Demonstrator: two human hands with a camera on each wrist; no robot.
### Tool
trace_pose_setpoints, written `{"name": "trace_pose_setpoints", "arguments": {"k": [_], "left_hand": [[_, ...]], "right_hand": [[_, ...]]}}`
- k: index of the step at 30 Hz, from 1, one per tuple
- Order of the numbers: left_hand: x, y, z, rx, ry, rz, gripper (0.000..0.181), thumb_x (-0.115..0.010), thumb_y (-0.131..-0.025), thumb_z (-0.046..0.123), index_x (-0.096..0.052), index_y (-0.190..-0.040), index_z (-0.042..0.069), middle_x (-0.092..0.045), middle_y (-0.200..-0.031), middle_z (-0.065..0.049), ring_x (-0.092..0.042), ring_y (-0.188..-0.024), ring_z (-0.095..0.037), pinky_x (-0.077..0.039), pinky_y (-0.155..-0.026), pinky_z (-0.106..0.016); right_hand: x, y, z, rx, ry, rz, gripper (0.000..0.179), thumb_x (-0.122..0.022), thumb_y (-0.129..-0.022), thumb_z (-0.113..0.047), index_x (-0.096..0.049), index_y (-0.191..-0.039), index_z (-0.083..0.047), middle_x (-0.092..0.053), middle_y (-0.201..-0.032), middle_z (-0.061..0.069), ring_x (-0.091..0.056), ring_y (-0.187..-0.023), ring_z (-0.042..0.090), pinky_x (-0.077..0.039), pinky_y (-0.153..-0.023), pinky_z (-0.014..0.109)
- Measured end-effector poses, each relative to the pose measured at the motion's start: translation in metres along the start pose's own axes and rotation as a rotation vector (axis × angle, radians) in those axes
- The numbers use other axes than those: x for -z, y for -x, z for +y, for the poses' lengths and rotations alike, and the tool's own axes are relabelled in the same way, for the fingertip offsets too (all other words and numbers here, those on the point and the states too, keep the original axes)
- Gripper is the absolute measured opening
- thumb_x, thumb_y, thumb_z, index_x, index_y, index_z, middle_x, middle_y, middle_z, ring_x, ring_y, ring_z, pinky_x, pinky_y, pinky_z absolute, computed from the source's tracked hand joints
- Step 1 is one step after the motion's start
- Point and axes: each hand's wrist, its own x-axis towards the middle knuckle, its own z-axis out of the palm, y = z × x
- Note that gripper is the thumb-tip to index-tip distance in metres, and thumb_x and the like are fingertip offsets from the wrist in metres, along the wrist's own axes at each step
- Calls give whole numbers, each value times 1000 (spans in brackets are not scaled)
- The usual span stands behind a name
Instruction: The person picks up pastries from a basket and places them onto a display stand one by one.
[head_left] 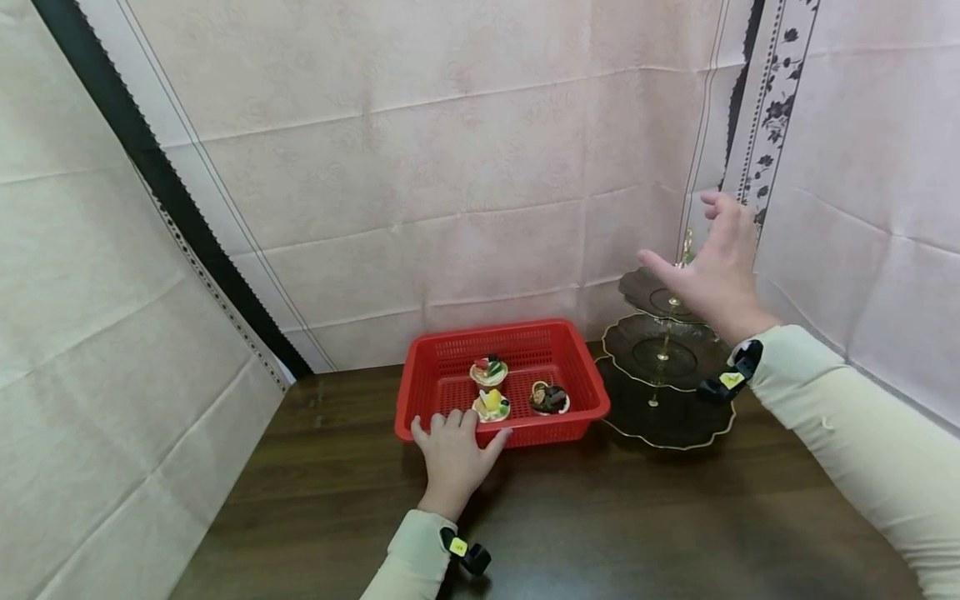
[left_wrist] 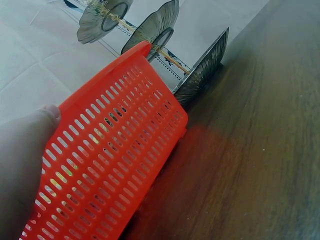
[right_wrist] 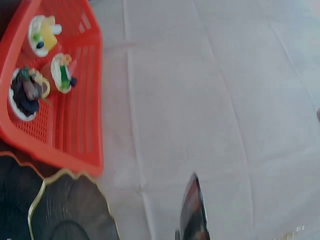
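Observation:
My left hand holds the front rim of a red perforated plastic basket, fingers over the edge. In the left wrist view its thumb lies at the rim. Inside the basket are three decorated cupcakes: one with red and green topping, one with yellow topping and one with dark chocolate-like topping. My right hand is raised with nothing in it, thumb and fingers spread, beside the top of a three-tier dark cake stand with gold wavy edges. It overlaps the stand's upper part in the head view.
The basket and stand are side by side on a dark brown wooden table, the stand to the right. Pale creased cloth hangs behind them and on both sides. A golden finial tops the stand.

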Motion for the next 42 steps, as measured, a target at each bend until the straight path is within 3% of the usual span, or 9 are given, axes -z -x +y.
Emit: {"name": "trace_pose_setpoints", "arguments": {"k": [12,18,27,32,42], "left_hand": [[-2,5,-1,8,9,1,69,-58,-85,74,-70,-117,14,-69,-108,-10,-57,-103,-34,-24,-103,-76],[-1,11,-6,26,3,14,67,-60,-84,74,-70,-109,13,-69,-102,-10,-56,-101,-34,-24,-103,-75],[0,8,-7,-15,12,33,65,-56,-87,74,-69,-106,13,-69,-100,-9,-56,-99,-33,-24,-103,-75],[0,5,-8,-25,4,45,65,-56,-87,74,-69,-106,13,-68,-99,-9,-56,-100,-33,-24,-103,-75],[-3,1,-3,-27,1,27,67,-56,-87,74,-70,-112,14,-69,-103,-9,-56,-102,-34,-23,-103,-75]], "right_hand": [[-29,16,-14,136,12,-114,89,-83,-79,-39,-36,-146,-2,-43,-127,25,-40,-117,38,-32,-95,53],[-59,29,-21,169,-14,-165,84,-84,-80,-37,-40,-142,-1,-47,-124,23,-43,-114,38,-35,-97,54],[-103,46,-32,188,-81,-245,77,-82,-83,-37,-41,-139,-4,-47,-119,17,-43,-110,33,-38,-92,49],[-130,51,-38,160,-103,-312,75,-80,-85,-40,-41,-140,-6,-48,-123,16,-44,-114,31,-41,-94,49],[-179,58,-32,-24,-181,-438,71,-77,-89,-38,-39,-142,-9,-43,-137,18,-45,-126,33,-45,-100,52]]}}
